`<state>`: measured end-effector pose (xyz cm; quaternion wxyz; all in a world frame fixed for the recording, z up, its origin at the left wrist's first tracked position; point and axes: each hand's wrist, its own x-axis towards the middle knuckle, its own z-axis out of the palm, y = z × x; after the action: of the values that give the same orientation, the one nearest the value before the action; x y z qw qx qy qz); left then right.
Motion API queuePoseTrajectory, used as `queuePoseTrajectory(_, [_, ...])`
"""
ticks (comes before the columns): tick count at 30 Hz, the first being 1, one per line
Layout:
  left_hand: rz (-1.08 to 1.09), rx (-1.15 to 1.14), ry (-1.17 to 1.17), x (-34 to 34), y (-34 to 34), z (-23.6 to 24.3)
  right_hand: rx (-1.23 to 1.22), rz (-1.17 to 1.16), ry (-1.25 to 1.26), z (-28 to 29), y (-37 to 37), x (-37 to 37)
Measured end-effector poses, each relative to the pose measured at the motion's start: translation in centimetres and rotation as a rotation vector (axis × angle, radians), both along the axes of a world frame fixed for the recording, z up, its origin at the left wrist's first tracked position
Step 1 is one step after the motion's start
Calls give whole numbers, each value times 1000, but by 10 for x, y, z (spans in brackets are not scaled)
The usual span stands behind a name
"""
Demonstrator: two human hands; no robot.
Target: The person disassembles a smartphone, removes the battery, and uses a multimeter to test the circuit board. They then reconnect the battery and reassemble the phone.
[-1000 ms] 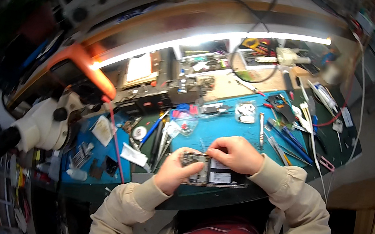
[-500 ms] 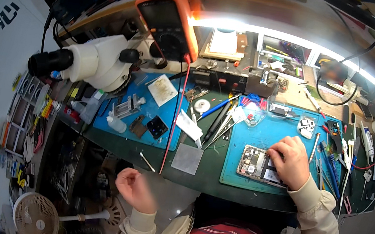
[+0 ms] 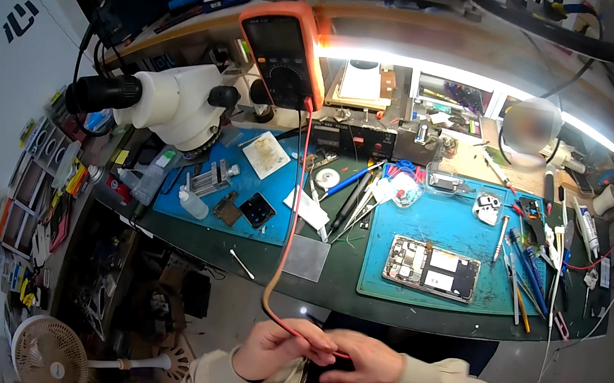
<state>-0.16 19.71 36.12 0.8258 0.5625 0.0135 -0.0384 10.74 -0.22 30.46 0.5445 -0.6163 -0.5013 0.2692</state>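
Observation:
My left hand [image 3: 284,350] is above my lap at the bench's front edge, thumb and fingers pinched on a red test lead [image 3: 293,214]. That lead hangs down from the orange multimeter [image 3: 285,56] and bends toward my hands. Against the left fingertips, my right hand [image 3: 370,360] is curled, slightly blurred, around the lead's continuation; its tip is hidden. Farther off, an opened phone [image 3: 432,269] with bare circuit board and dark battery area lies flat on the right blue mat [image 3: 396,289], touched by neither hand.
A white microscope [image 3: 172,100] stands at the left, beside another blue mat [image 3: 170,208] with bottles and small parts. Tweezers and screwdrivers [image 3: 529,273] lie right of the phone. A cotton swab [image 3: 241,263] rests near the front edge. A fan [image 3: 50,356] stands lower left.
My right hand has left the phone and come down toward my lap. My left hand has moved right to meet it. Both now hold the red lead, which is pulled toward me.

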Motion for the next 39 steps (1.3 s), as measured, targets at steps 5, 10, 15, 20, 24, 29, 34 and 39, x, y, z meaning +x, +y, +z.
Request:
queuePoseTrajectory(5, [169, -763, -327, 1, 46, 36, -266, -341, -54, -15, -86, -6])
queuePoseTrajectory(10, [180, -218, 10, -38, 101, -13, -321, -1004, -710, 7, -195, -28])
queuePoseTrajectory(15, [417, 783, 312, -16, 77, -3, -178, -1470, -814, -8, -278, -49])
queuePoseTrajectory(20, [704, 1740, 331, 24, 96, -25, 131, -1511, -783, 4, -277, -35])
queuePoseTrajectory(24, [594, 1730, 336, 29, 113, -33, 112, -1404, -941, 16, -258, -25])
queuePoseTrajectory(29, [576, 1743, 383, 47, 120, -22, 17, -1357, -880, 16, -252, -20])
queuePoseTrajectory(34, [612, 1687, 226, 117, 140, -11, 39, -1321, -844, 18, -248, -11])
queuePoseTrajectory(39, [491, 1693, 200, 166, 137, 3, 69, -1561, -1057, 13, -269, -6])
